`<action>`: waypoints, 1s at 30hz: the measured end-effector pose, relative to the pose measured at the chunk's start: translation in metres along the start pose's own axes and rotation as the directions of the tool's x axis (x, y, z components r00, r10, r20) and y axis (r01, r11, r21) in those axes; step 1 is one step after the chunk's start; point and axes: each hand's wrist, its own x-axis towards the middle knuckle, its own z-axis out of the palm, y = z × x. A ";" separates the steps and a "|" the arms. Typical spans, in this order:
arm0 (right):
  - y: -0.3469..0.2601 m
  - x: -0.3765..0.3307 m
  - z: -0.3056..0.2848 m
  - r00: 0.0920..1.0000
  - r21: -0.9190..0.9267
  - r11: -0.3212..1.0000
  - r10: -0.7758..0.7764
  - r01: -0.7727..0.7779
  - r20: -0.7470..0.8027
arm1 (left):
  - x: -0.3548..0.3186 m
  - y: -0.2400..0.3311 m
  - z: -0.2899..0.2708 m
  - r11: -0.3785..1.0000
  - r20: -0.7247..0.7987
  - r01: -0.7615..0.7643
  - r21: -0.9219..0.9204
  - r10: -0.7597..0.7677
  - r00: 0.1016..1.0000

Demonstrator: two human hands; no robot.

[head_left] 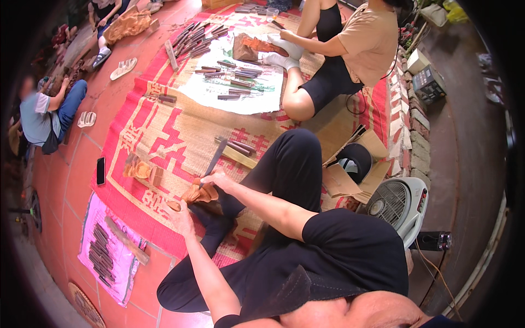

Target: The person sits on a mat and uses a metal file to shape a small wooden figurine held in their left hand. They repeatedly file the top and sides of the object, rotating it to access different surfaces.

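My left hand (181,220) is closed around the near end of a light-brown carved wood piece (198,193), which lies low in front of my bent legs. In my right hand (220,179) is a file (214,157), a long dark flat bar pointing up and away from me. The lower end of the file meets the far side of the carving; my fingers hide the exact contact. Beside the carving, to the left, another carved wood piece (139,168) rests on the patterned mat (191,123). Beyond my hands, several dark-handled chisels (240,146) lie by a wooden block (236,157).
A black phone (100,171) lies at the mat's left edge. Several dark tools (101,257) and a wooden stick (127,240) lie on a pink sheet (127,281). Across the mat, a co-worker (366,46) works on another carving beside a white cloth (202,90). A fan (396,205) stands at my right.
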 end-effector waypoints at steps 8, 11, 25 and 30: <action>0.000 0.004 -0.006 1.000 0.007 1.000 0.027 -0.027 -0.003 | 0.003 0.001 0.000 1.000 -0.001 0.023 0.000 -0.023 1.000; 0.003 0.001 -0.004 0.998 -0.050 0.999 0.002 0.001 0.066 | 0.004 -0.003 0.002 1.000 -0.021 -0.018 0.000 0.018 1.000; 0.011 0.004 -0.009 0.998 -0.070 0.996 0.054 -0.053 0.011 | 0.004 0.003 0.004 1.000 0.001 0.013 0.001 -0.013 1.000; 0.007 0.002 -0.011 0.968 0.017 0.981 0.193 -0.193 -0.159 | 0.005 0.000 0.003 1.000 -0.012 -0.006 -0.016 0.006 1.000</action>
